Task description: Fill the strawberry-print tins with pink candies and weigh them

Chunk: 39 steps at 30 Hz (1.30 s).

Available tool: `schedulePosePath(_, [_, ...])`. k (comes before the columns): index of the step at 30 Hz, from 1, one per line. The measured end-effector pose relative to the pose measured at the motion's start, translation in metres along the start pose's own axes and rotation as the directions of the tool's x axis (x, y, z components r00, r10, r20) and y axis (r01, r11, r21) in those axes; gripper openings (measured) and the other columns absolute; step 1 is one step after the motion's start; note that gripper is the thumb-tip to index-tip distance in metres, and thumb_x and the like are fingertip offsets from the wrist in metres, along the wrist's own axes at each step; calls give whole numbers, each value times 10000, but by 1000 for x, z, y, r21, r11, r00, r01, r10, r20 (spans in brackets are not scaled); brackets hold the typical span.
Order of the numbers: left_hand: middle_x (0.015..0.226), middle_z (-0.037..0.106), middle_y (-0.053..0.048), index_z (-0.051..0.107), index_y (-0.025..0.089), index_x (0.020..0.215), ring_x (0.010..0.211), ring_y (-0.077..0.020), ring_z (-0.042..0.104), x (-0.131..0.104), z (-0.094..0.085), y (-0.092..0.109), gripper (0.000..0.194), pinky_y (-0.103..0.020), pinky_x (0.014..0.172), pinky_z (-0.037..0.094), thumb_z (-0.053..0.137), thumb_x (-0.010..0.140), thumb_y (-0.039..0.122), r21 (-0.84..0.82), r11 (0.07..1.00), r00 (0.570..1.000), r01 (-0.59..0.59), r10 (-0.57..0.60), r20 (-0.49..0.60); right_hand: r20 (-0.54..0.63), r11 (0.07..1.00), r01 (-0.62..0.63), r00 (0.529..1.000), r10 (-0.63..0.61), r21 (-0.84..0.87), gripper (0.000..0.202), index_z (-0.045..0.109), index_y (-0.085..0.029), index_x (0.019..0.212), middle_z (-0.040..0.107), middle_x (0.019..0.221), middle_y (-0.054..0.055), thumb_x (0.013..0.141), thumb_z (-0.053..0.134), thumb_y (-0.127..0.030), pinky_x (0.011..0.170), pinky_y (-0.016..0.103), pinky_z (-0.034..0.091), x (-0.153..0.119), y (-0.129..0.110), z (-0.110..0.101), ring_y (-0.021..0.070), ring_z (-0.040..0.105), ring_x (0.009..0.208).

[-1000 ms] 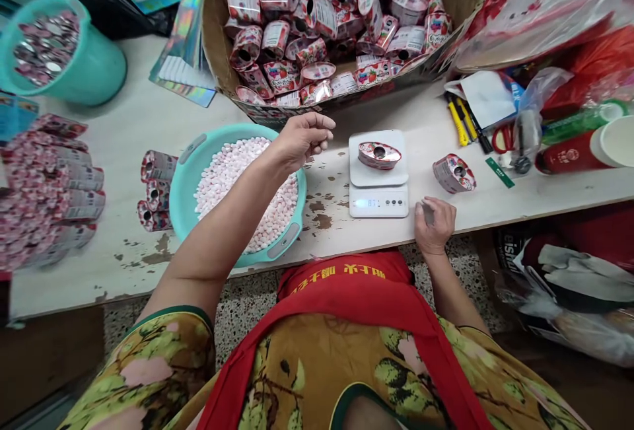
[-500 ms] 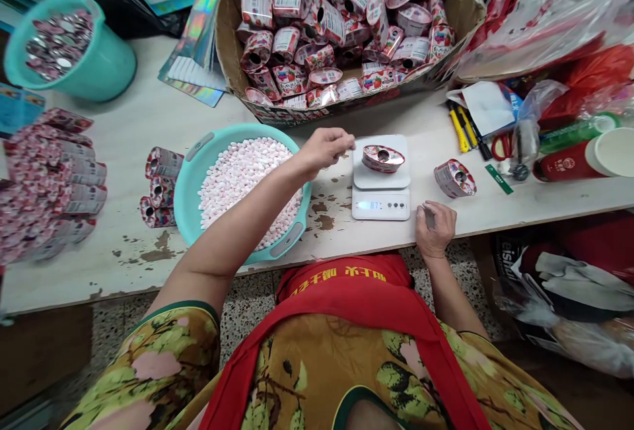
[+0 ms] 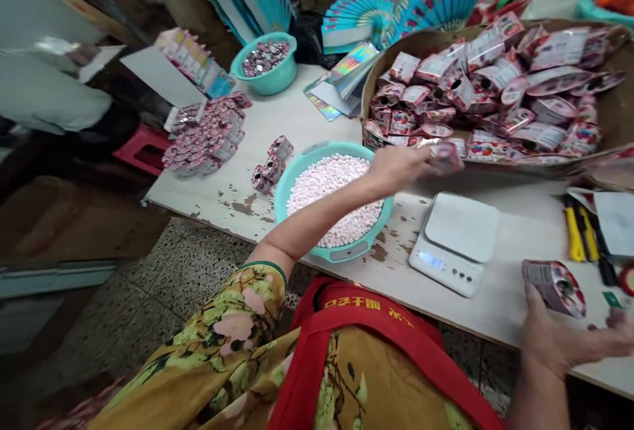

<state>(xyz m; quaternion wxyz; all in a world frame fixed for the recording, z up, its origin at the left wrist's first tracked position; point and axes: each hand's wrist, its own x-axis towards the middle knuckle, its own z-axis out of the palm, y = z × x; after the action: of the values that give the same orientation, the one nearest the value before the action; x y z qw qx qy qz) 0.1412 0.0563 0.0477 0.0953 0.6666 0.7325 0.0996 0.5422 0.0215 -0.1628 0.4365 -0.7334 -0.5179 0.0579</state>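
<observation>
My left hand is closed round a small red-and-white candy packet, blurred, up and left of the white digital scale. Nothing lies on the scale's plate, and its display is lit. At the right, my right hand is spread, its fingers apart, just below another packet that sits on the table. A turquoise basin full of pale pink candies is partly covered by my left forearm.
A cardboard box heaped with packets stands at the back right. Left of the basin are several small packets and a large packet pile. A turquoise bucket stands behind. Yellow cutters lie right.
The view has swung left. The packet on the scale has been lifted off in my left hand, toward the box. My right hand has opened and moved to the packet at the right.
</observation>
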Motion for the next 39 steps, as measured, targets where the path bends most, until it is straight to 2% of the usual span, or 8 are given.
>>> schedulePosePath(6, [841,708,-68,771,229,1086,893,-242,609,-44,-61,-185,394,-354,724,331,575,975,552,-59,865,785,498,-479,-393,41,989,-148,988,149,-29,567,700,-311,891,764,987,153,409,857,-565,969,646,566,30,-24,9,514,722,1006])
schedulePosePath(10, [554,453,-13,646,184,718,824,-212,532,-66,-32,-277,382,-339,720,253,664,884,527,-46,726,696,686,-674,-248,116,989,-32,993,14,147,638,737,-258,999,768,1009,137,477,846,-610,896,574,589,31,-69,17,411,738,928])
schedulePosePath(14, [469,248,34,532,209,582,671,-183,431,-76,7,-310,406,-332,704,199,773,740,496,-116,698,689,707,-716,-111,376,952,5,918,-126,306,685,734,-184,1076,763,998,103,560,853,-619,878,505,591,21,-119,47,301,719,871])
schedulePosePath(19, [473,290,36,598,204,678,660,-162,380,-85,8,-306,363,-312,696,191,751,774,519,-215,731,706,647,-681,-191,518,925,118,799,-305,361,587,737,-183,1074,760,1046,114,671,833,-598,891,503,588,23,-143,69,306,711,944])
schedulePosePath(24, [675,585,21,681,209,876,724,-173,478,-94,-2,-251,247,-276,682,289,603,892,443,-224,842,837,490,-527,-149,314,793,324,790,-527,516,416,721,-148,1082,731,1161,88,745,860,-349,958,408,590,70,-217,72,253,683,1136])
schedulePosePath(27, [735,636,-7,685,206,888,732,-188,515,-93,8,-202,279,-283,682,327,576,897,463,-208,906,919,369,-389,-66,497,782,225,662,-560,581,93,647,-28,811,733,1120,-4,763,718,-64,991,198,491,106,-293,112,93,643,1229])
schedulePosePath(31, [768,649,-24,681,213,910,741,-199,534,-95,25,-151,306,-291,684,352,541,915,485,-224,933,959,281,-281,30,731,859,26,513,-451,512,136,464,96,645,656,812,-121,739,369,69,777,-53,283,128,-355,195,-77,640,1106])
schedulePosePath(39, [630,491,3,644,208,813,585,-151,399,-115,31,-133,255,-290,565,312,632,863,458,-574,698,903,429,-333,271,756,895,-73,568,-325,439,282,373,90,549,404,471,-209,769,231,-17,686,-90,92,126,-359,236,-150,650,838])
